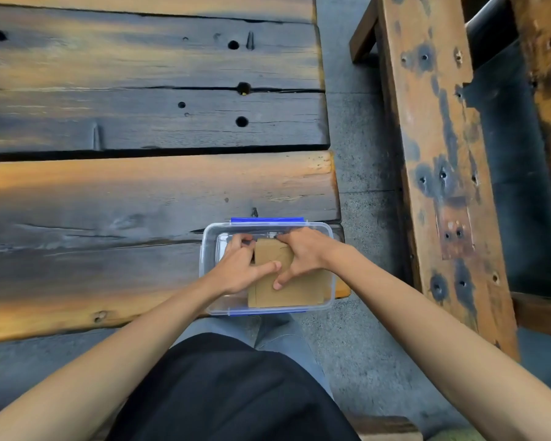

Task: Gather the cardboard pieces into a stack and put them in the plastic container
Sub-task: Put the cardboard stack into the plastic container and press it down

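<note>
Both hands are down inside the container [208,300], right over the cardboard [287,292]. The left hand [240,270] sits at the stack's left edge, fingers curled over the far corner, thumb laid flat across the top sheet. The right hand [303,253] covers the far right part, fingers bent at the far edge, thumb angling down onto the top face. The two thumbs come close together near the middle of the stack, almost meeting, so the hands clamp the cardboard from both sides and above. Whether the stack is resting on the container floor, I cannot tell.

The cardboard lies in the right half of the clear tub, its near edge close against the near wall, with a bare strip of floor to the left. The container has blue clips [267,219] on its far and near sides and no lid on.

It sits at the near right corner of the bench [140,192], a dark, weathered plank top with holes and cracks. To the right, across a strip of grey floor [360,154], runs a worn wooden beam [433,138].
</note>
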Demonstrator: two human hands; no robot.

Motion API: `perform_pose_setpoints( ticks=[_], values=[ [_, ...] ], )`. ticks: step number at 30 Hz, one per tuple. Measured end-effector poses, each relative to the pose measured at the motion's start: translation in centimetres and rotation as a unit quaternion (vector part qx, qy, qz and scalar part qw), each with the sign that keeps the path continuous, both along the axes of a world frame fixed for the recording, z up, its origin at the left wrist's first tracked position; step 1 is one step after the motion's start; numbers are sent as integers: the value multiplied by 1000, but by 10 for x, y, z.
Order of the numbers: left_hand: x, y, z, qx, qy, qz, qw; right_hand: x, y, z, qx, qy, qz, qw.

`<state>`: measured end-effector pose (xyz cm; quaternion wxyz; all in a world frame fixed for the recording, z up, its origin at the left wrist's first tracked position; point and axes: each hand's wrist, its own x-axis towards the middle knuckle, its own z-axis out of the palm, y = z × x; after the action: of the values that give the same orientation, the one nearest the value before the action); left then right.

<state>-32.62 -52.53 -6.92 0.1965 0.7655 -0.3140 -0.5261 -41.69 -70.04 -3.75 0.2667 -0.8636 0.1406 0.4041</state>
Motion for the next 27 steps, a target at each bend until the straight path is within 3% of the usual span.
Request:
perform_pose_setpoints(
  ticks=[7,13,27],
  values=[
    [4,-2,3,-1,-1,-7,1000,4,-10,-2,29,29,52,998],
    [0,-1,4,6,15,-8,1000,-1,-19,-2,75,-5,14,997],
    [-3,-1,-2,-20,13,11,1000,-9,-15,-3,2,-68,80,994]
  ],
)
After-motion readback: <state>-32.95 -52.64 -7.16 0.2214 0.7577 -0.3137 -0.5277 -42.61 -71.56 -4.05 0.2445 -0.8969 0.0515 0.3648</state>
